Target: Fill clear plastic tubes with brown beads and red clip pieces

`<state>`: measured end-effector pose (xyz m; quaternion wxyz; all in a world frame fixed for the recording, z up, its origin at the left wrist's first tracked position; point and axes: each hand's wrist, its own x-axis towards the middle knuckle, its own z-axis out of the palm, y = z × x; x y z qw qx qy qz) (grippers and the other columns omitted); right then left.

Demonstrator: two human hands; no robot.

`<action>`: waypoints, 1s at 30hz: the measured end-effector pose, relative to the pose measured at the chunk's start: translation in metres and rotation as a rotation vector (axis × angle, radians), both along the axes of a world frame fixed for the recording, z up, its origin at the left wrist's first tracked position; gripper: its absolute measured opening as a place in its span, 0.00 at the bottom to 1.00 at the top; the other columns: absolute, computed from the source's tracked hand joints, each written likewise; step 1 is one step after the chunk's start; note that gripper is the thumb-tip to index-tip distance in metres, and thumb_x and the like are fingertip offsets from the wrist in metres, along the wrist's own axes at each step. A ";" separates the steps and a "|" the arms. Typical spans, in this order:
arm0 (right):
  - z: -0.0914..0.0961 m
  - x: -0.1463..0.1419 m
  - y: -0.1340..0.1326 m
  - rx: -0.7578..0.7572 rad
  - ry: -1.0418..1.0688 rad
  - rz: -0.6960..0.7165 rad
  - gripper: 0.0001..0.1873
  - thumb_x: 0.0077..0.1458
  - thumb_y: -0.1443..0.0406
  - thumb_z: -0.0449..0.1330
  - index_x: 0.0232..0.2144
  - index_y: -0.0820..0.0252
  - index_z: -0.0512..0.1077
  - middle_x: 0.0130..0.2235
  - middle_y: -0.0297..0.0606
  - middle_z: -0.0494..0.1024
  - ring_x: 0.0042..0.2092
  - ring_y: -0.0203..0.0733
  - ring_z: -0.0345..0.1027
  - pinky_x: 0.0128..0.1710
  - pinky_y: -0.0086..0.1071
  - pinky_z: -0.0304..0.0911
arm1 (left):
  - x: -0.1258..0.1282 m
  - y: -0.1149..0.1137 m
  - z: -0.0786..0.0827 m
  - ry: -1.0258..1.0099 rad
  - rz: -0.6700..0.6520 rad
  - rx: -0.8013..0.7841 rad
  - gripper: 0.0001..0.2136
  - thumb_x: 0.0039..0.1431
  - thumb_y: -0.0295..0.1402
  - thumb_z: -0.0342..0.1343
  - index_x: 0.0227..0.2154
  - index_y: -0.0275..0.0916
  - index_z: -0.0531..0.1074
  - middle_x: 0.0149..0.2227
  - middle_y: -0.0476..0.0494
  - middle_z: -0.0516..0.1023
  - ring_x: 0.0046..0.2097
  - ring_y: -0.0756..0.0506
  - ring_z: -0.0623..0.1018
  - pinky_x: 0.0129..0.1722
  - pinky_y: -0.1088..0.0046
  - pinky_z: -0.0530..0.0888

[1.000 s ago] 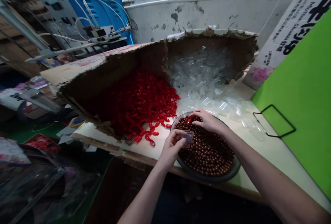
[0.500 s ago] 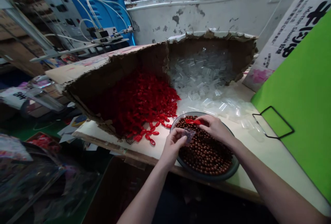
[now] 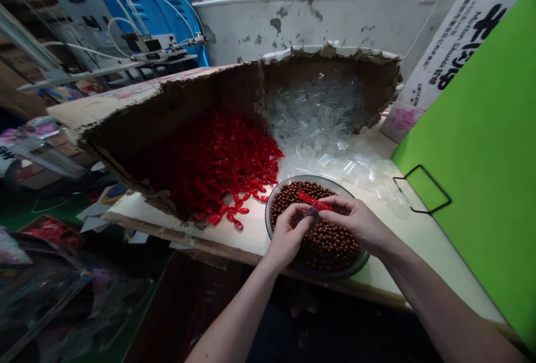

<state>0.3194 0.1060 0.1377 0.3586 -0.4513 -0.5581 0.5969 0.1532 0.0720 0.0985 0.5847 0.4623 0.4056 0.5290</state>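
Observation:
Over a grey bowl [image 3: 363, 259] full of shiny brown balls [image 3: 335, 246], both hands are close together. My left hand [image 3: 288, 234] pinches a small clear plastic piece [image 3: 310, 215] between thumb and fingers. A red, spoon-shaped plastic piece [image 3: 307, 198] is gripped by my right hand [image 3: 355, 220], its narrow end pointing left. The two pieces are very near each other; whether they touch is hidden by the fingers. Behind the bowl, to the left, lies a heap of red plastic pieces [image 3: 218, 156]. Many clear plastic pieces [image 3: 318, 117] are piled to its right.
A torn cardboard box [image 3: 125, 95] on its side holds both heaps on the pale table [image 3: 419, 246]. A green panel [image 3: 473, 145] with a black wire handle [image 3: 439, 206] stands at right. A machine with white tubes [image 3: 146, 44] is at back left.
My right hand has come down and toward my left, bringing the red piece close to the clear piece. The whole view has shifted slightly.

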 end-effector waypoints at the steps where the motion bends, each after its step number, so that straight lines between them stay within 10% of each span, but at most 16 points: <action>1: -0.001 0.000 0.000 -0.008 -0.006 -0.001 0.18 0.44 0.57 0.68 0.38 0.58 0.77 0.39 0.39 0.81 0.42 0.44 0.73 0.46 0.37 0.65 | 0.000 -0.001 0.001 0.039 0.006 0.016 0.11 0.57 0.37 0.56 0.40 0.38 0.71 0.36 0.45 0.74 0.38 0.48 0.75 0.34 0.75 0.73; 17: 0.003 0.011 -0.009 0.166 -0.280 -0.017 0.21 0.54 0.51 0.58 0.38 0.61 0.79 0.37 0.40 0.80 0.33 0.41 0.70 0.31 0.33 0.63 | 0.006 -0.005 0.006 0.082 0.008 -0.032 0.13 0.56 0.37 0.56 0.41 0.35 0.73 0.36 0.44 0.77 0.32 0.50 0.75 0.30 0.75 0.75; 25: -0.011 0.007 -0.017 0.350 -0.355 -0.111 0.16 0.56 0.55 0.58 0.42 0.54 0.78 0.40 0.39 0.79 0.43 0.46 0.70 0.47 0.40 0.63 | 0.010 -0.011 0.001 0.207 0.059 0.041 0.14 0.56 0.37 0.55 0.44 0.40 0.76 0.42 0.42 0.80 0.44 0.42 0.77 0.42 0.66 0.75; 30: -0.013 0.008 -0.021 0.238 -0.304 -0.096 0.18 0.56 0.53 0.57 0.41 0.56 0.78 0.37 0.39 0.77 0.36 0.42 0.70 0.36 0.35 0.65 | 0.009 -0.010 0.002 0.227 -0.001 0.007 0.15 0.57 0.39 0.54 0.44 0.39 0.75 0.42 0.41 0.79 0.40 0.42 0.77 0.34 0.70 0.76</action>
